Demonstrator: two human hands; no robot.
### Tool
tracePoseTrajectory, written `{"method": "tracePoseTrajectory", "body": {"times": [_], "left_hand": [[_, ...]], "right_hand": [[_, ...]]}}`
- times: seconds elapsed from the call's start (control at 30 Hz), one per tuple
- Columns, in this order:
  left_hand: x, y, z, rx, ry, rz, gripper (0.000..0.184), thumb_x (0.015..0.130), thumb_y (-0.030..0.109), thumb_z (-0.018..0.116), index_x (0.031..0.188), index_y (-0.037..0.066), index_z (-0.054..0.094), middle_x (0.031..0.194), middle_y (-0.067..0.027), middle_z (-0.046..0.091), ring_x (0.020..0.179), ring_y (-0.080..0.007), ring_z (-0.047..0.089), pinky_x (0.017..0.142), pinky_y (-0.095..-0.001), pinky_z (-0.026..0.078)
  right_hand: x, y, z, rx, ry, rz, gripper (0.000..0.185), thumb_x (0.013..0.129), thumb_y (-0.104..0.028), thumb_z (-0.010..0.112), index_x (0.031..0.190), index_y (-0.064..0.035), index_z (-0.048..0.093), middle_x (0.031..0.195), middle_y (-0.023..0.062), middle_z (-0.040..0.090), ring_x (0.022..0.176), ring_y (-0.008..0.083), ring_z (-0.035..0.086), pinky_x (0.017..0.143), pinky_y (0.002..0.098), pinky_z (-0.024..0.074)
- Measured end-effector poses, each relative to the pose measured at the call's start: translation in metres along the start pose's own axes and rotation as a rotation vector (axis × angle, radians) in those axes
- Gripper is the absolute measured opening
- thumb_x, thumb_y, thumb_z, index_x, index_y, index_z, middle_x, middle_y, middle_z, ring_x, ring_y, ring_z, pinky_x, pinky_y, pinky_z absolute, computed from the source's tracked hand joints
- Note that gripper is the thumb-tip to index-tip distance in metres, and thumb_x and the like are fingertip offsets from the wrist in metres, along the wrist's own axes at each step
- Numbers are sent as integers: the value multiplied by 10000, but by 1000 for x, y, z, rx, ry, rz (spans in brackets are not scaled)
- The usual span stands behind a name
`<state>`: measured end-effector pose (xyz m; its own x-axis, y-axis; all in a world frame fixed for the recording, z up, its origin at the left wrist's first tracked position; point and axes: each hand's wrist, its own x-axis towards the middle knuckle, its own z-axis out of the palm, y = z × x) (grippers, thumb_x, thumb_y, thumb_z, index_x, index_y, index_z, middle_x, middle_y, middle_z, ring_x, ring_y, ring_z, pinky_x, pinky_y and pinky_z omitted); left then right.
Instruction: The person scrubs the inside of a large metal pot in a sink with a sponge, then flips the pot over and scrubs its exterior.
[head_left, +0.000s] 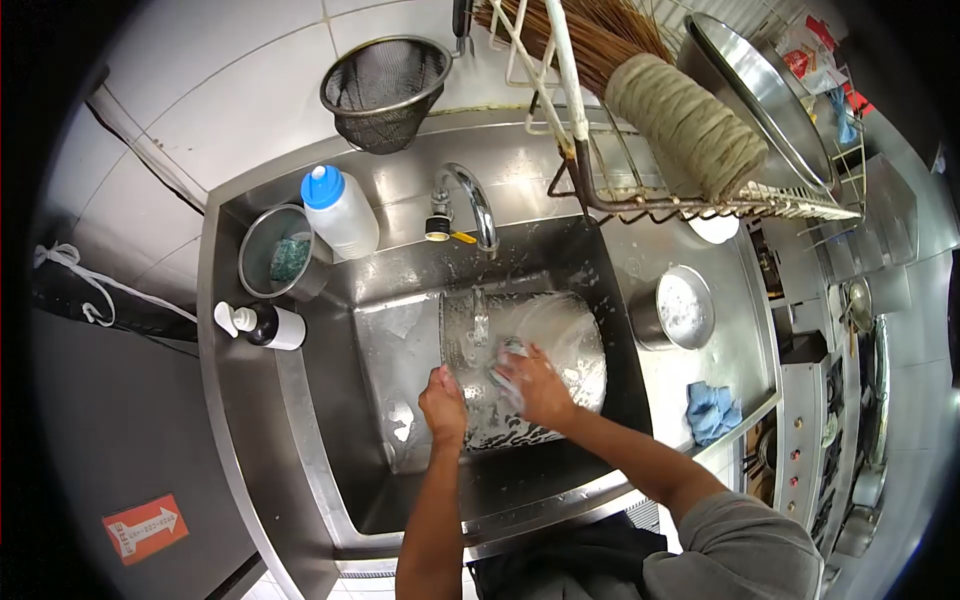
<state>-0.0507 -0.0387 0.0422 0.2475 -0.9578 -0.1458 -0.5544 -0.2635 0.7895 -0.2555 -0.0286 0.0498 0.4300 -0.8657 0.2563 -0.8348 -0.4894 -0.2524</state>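
Note:
A wet, shiny rectangular pan or panel lies in the steel sink, streaked with suds; whether it is metal or clear plastic I cannot tell. My left hand is closed on its left edge. Over its middle, my right hand presses a foamy scrubbing pad with green showing, partly covered by my fingers. The curved tap stands above the far side of the sink.
Left of the tap stand a steel pot with a green scrubber, a blue-capped bottle and a dark pump bottle. A foamy pot and blue cloth sit right. A wire rack overhangs; a strainer hangs behind.

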Motion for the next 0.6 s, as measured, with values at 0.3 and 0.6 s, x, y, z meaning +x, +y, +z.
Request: {"method": "tracePoseTrajectory", "body": {"times": [0.3,0.6], "left_hand": [[-3,2,0,30,70,101,280,988,223,461,892,0,603,725,-256,605,675,-428,603,605,-477,455],[-9,-8,2,63,67,132,172,894,83,528,1023,24,625,805,-239,646,759,-440,620,669,-486,481]], "right_hand": [[-1,-3,28,-245,61,354,443,822,-269,566,1201,-40,563,1218,184,565,1225,425,457,1010,581,363],[-29,50,-22,-221,84,606,476,803,-184,558,1256,-42,526,1275,180,516,1206,366,463,1050,567,306]]}}
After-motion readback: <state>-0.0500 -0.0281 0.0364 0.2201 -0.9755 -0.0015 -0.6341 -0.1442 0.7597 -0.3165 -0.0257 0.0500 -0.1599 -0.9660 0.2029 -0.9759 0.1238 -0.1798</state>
